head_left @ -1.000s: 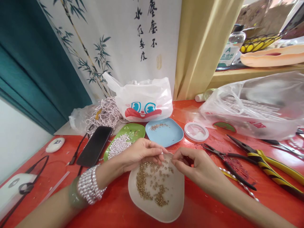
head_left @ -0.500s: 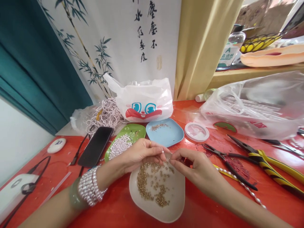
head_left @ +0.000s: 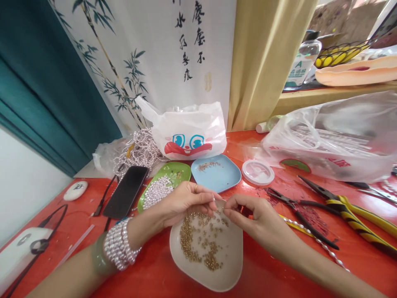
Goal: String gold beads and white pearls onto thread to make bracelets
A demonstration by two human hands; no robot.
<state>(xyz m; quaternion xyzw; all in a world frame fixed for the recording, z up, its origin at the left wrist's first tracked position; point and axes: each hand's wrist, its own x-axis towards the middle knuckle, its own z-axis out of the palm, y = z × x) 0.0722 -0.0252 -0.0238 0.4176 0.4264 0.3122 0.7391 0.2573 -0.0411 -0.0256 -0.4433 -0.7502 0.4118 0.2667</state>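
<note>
My left hand [head_left: 189, 203] is pinched over the far side of a beige plate [head_left: 229, 265], with a tiny pale pearl bead [head_left: 214, 200] at its fingertips. Close to its right, my right hand [head_left: 252, 211] has thumb and forefinger pressed together; what they hold is too small to make out. Both sets of fingertips nearly meet. Small gold beads [head_left: 187, 242] lie scattered and heaped on the plate beneath. Strands of pearls [head_left: 120, 244] and a green bangle [head_left: 102, 254] circle my left wrist.
Behind the hands are a green plate [head_left: 182, 167] of pearl beads, a blue plate [head_left: 217, 182] and a round lidded container [head_left: 258, 172]. Black pliers [head_left: 297, 211] and yellow-handled pliers [head_left: 344, 207] lie right. A phone [head_left: 125, 192] lies left; plastic bags [head_left: 195, 128] stand behind.
The view has shifted very slightly. Both hands keep their pinch over the plate, with hardly any movement.
</note>
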